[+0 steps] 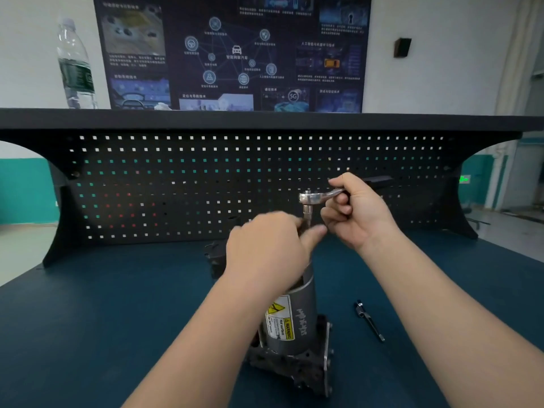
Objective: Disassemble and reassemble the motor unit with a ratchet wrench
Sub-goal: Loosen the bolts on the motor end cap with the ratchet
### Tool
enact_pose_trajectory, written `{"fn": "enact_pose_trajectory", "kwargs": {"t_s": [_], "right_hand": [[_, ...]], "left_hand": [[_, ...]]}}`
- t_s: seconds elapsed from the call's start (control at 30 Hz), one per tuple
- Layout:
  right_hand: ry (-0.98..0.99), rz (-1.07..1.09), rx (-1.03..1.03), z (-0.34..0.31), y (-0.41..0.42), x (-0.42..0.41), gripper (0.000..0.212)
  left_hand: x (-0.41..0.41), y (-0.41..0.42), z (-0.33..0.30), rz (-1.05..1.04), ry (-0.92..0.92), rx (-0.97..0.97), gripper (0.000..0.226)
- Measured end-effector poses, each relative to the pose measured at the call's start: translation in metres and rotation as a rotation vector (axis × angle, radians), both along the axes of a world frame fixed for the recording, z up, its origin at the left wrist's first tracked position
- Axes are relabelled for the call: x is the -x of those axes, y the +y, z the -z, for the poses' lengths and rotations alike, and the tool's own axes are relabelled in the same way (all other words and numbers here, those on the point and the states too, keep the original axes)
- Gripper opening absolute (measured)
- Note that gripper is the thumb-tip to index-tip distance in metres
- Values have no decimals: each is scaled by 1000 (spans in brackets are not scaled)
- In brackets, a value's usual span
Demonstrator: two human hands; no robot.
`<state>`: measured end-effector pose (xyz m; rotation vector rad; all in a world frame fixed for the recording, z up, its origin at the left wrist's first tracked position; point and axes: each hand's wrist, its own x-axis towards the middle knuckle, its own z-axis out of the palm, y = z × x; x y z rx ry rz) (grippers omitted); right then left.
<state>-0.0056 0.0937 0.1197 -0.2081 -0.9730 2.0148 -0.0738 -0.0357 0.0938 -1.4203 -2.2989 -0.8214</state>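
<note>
The motor unit (290, 319), a grey cylinder with a yellow warning label, stands upright on its dark bracket base on the blue table. A chrome ratchet wrench (316, 198) with a socket points down onto the motor's top. My right hand (354, 212) grips the wrench handle, which runs off to the right. My left hand (272, 248) covers the motor's top, fingers pinching the socket shaft below the ratchet head. The top of the motor is hidden by that hand.
A long bolt (369, 320) lies on the blue table (103, 319) right of the motor. A dark part (216, 259) sits behind the motor. A black pegboard (206, 184) closes the back; a water bottle (76, 66) stands on its shelf.
</note>
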Motion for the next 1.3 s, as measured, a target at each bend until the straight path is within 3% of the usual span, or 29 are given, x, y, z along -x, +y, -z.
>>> {"fn": "enact_pose_trajectory", "kwargs": {"t_s": [0.1,0.23,0.4,0.57,0.87,1.0,1.13,1.23,1.3], "right_hand": [[18,46,18,4,5,-7,34],[99,92,32,12,-1,-15,37],[118,154,18,15,-15,-22,46],[98,193,70,11,-25,-25,37],[150,547,-120,19,-49,-18,36],[101,446,-141,16,-42,-23,40],[73,373,-58,14,-32,-22,36],[66,366,-91,13,-25,-19,36],[40,180,-22,8,-12,-21,36]], "left_hand": [[-12,6,14,-86,115,-2,58],[-12,9,11,-94,114,-111,38],[1,4,9,-34,64,-45,32],[-4,5,11,-100,61,28,38],[-17,13,9,-210,21,0,41],[-10,14,2,-89,-1,-32,46],[-3,18,-4,133,-284,-287,24],[2,21,-2,152,-297,-277,36],[4,20,-2,171,-319,-261,35]]}}
